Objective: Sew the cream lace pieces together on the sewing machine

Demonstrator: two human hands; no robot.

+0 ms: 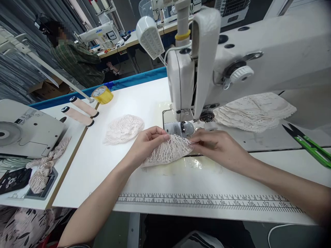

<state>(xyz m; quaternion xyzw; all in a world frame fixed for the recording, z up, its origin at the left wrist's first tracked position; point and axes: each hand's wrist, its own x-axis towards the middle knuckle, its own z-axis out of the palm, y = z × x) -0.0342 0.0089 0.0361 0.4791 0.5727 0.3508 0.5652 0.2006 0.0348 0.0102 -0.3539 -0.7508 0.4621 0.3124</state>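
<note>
A cream lace piece (169,151) lies just in front of the sewing machine's needle plate (173,128), its upper edge close to the presser foot (183,128). My left hand (151,141) pinches that edge on the left between thumb and index finger. At the right corner of the lace, the fingertips of my right hand (216,143) are pressed together on it. The white sewing machine head (181,79) rises directly behind both hands. Left of my left hand rests another gathered lace piece (125,128), apart from the one I hold.
Stacked lace pieces (254,112) lie right of the needle area, near green-handled scissors (310,144). Peach thread cones (80,112) and yellow tape (102,94) stand at back left. A printed ruler (196,202) runs along the front edge. A person (76,62) sits at another machine beyond.
</note>
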